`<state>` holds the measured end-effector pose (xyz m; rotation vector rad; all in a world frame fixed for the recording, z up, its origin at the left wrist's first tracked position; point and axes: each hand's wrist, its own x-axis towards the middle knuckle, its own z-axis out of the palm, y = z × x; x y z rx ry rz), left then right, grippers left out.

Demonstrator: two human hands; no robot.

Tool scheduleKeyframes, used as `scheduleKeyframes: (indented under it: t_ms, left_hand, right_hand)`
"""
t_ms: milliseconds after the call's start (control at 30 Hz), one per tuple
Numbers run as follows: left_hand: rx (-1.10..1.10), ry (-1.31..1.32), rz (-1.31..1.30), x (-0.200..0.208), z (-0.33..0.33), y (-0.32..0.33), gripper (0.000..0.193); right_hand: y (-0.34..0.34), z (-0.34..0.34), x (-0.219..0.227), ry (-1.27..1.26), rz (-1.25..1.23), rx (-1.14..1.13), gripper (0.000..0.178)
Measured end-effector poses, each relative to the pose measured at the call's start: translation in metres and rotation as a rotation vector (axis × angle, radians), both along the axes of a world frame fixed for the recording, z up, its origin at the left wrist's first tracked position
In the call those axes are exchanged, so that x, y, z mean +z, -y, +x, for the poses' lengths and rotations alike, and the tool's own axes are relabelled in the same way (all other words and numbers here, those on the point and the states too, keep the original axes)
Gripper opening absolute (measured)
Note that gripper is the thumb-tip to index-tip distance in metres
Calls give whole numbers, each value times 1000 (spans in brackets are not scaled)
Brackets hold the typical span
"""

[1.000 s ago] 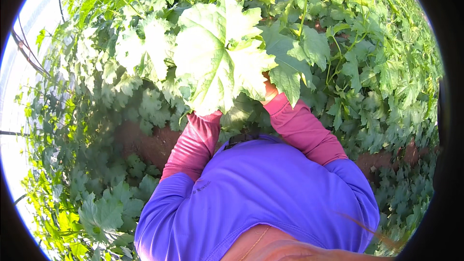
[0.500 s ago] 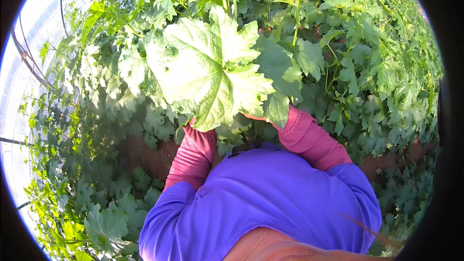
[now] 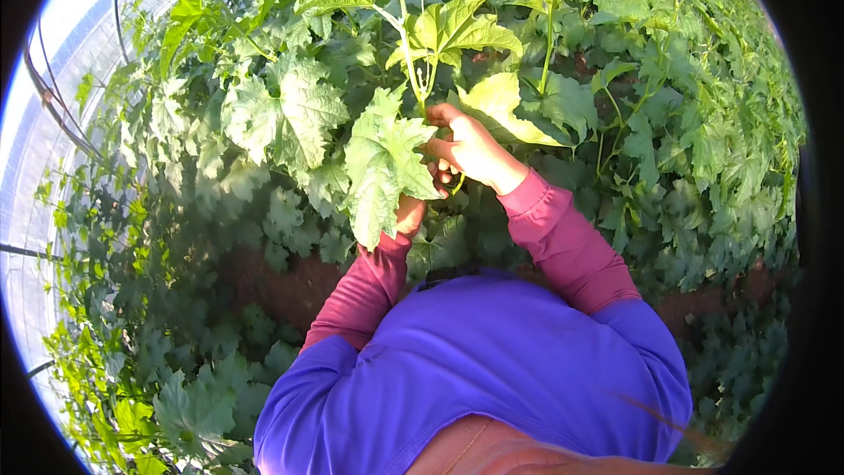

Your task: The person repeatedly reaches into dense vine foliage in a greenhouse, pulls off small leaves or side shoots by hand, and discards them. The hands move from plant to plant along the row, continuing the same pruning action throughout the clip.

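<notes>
A climbing vine with lobed green leaves rises in front of me, its pale stem (image 3: 410, 57) running up toward the top of the view. My right hand (image 3: 475, 151) reaches in from the right, thumb and fingers closed round the stem just below a fork of stalks. Lower down, my left hand (image 3: 411, 213) is mostly covered by a large jagged leaf (image 3: 384, 163). Its fingertips show curled close below the right hand; what they grip is hidden. Right of the stem, a sunlit leaf (image 3: 501, 105) spreads above my right wrist.
Dense foliage (image 3: 694, 141) surrounds me on both sides. Another upright stem (image 3: 549, 22) stands to the right. At the left are a translucent plastic wall (image 3: 31, 202) and dark bent poles (image 3: 54, 105). Brown soil (image 3: 286, 286) shows beneath the leaves.
The large bright leaf that covered both hands has moved aside. My right hand has come up into sight at the stem, and my left has shifted right and upward.
</notes>
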<state>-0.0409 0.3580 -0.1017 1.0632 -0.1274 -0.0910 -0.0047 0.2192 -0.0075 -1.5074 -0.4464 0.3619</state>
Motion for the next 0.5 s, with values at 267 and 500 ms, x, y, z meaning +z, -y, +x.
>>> scheduleKeyframes:
  t_ms: [267,500]
  left_hand:
    - [-218,-267,337,-97,-22,0,22]
    - [19,230,1048,-149,-40,-13,32]
  right_hand:
    - [4,11,-117,-11,-314,31,10]
    - [9,-7,-131,160,-320,51,18]
